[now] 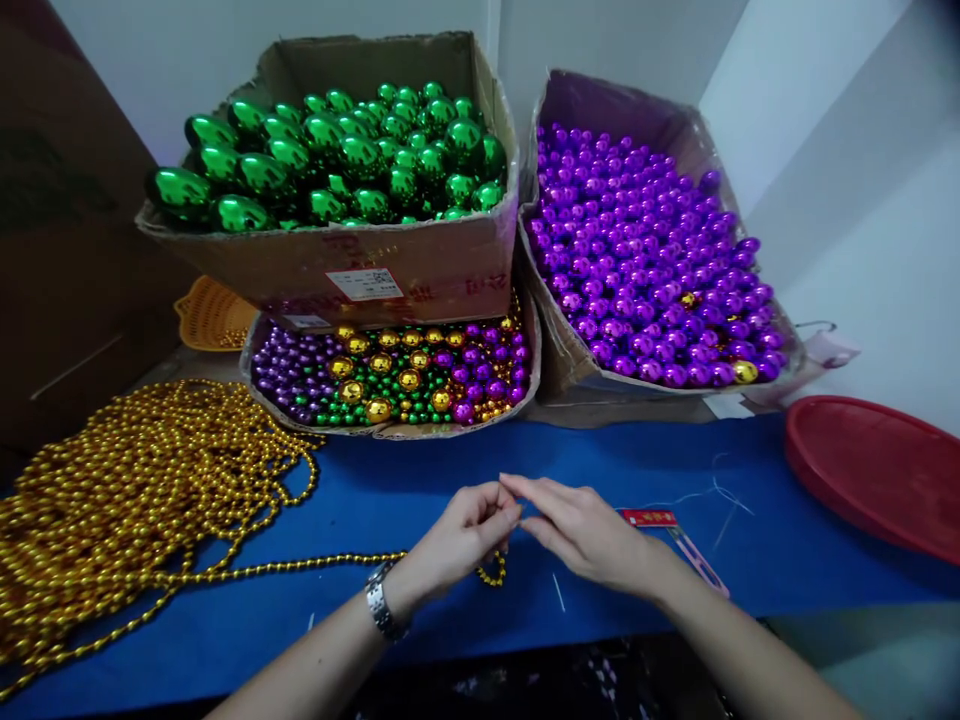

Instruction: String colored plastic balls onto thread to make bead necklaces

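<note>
My left hand [472, 525], with a metal-band watch [381, 600] on the wrist, is closed in a pinch on a gold bead string [322, 562]. The string runs in from the left, passes behind the wrist, and a short curl of it hangs below the fingers. Meeting its fingertips is my right hand [577, 525], fingers stretched and the thumb apart from the forefinger. Anything tiny between the fingertips is too small to make out. At the left lies a large heap of gold bead strings [142, 480] on the blue cloth [600, 620].
Behind stand a carton [442, 265] of green baubles, a low box [259, 400] of mixed beads and a carton [577, 370] of purple beads. An orange basket [199, 315] sits back left. At right are thread snips [697, 560], white thread [720, 490] and a red tray [877, 470].
</note>
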`<state>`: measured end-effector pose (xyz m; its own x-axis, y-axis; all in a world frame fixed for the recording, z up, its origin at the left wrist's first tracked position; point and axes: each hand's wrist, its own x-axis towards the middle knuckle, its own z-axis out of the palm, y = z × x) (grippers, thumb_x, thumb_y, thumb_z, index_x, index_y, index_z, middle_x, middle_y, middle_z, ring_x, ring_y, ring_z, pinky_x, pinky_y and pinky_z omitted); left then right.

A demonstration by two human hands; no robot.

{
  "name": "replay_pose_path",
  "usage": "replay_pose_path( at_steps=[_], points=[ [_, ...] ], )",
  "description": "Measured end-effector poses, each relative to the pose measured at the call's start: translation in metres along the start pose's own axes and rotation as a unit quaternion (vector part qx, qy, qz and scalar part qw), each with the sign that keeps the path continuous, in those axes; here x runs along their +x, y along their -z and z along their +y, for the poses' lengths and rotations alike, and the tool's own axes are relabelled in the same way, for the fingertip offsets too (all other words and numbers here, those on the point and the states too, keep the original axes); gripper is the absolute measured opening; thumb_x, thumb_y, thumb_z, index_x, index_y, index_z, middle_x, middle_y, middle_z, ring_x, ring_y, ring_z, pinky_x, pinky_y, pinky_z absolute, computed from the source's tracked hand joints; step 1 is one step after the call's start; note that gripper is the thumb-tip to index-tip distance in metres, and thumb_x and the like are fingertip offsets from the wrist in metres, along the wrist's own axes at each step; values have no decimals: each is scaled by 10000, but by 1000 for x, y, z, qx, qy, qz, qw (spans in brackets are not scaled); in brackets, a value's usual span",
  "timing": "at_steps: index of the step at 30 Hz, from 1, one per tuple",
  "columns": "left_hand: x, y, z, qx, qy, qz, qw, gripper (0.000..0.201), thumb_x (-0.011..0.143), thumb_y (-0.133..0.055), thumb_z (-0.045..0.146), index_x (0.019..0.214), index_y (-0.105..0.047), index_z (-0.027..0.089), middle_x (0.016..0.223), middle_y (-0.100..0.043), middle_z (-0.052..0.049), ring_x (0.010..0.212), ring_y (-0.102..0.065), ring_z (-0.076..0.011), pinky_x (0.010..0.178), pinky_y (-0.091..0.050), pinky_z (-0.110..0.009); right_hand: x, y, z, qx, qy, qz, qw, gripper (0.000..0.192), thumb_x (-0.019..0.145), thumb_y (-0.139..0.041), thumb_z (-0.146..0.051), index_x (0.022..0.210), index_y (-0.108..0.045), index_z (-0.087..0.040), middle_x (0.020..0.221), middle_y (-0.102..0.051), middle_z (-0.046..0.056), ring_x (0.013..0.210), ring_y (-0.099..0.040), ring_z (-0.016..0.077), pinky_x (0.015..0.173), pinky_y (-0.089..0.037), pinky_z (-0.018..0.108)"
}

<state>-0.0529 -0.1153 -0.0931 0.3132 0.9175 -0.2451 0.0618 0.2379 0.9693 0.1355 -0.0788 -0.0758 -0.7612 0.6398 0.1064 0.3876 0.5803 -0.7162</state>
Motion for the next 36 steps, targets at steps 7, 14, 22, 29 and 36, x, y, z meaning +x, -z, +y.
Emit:
replay_pose_path(
  at_steps=[7,14,22,29,36],
  points=[
    [-7,3,-5,200,-97,87,971,240,876,-480,365,777,-552,159,651,-524,22,601,-452,-111,562,-337,-220,-4,-17,2,140,-114,52,982,207,925,-456,-318,810,-566,-186,655,-526,-24,600,-492,105,569,-393,222],
    [-9,-6,-23,171,-129,148,965,209,873,-493,324,821,-604,155,728,-599,-13,653,-508,-126,607,-386,-223,-7,-46,2,258,-162,117,945,291,988,-232,-348,1042,-452,-166,634,-398,-53,521,-445,81,516,-421,197],
    [-6,-13,-27,33,-66,149,986,228,831,-556,340,852,-637,128,766,-620,-35,673,-507,-128,610,-409,-222,-3,-53,-2,-13,-113,150,982,265,904,-365,-177,1097,-544,-207,914,-657,52,858,-624,173,772,-432,265],
    [1,-10,-37,-38,-19,149,988,297,789,-609,404,731,-613,113,631,-542,-3,576,-426,-91,522,-333,-197,2,-55,-5,-48,-120,94,987,223,847,-424,-138,1050,-506,-182,649,-635,-3,601,-628,166,566,-409,229],
    [-4,-1,-23,-75,0,118,990,280,785,-618,394,752,-610,115,651,-552,2,569,-418,-87,529,-321,-197,-8,-37,1,-85,-66,97,990,164,943,-398,-203,1003,-551,-215,814,-653,10,737,-624,129,686,-444,213]
  ],
)
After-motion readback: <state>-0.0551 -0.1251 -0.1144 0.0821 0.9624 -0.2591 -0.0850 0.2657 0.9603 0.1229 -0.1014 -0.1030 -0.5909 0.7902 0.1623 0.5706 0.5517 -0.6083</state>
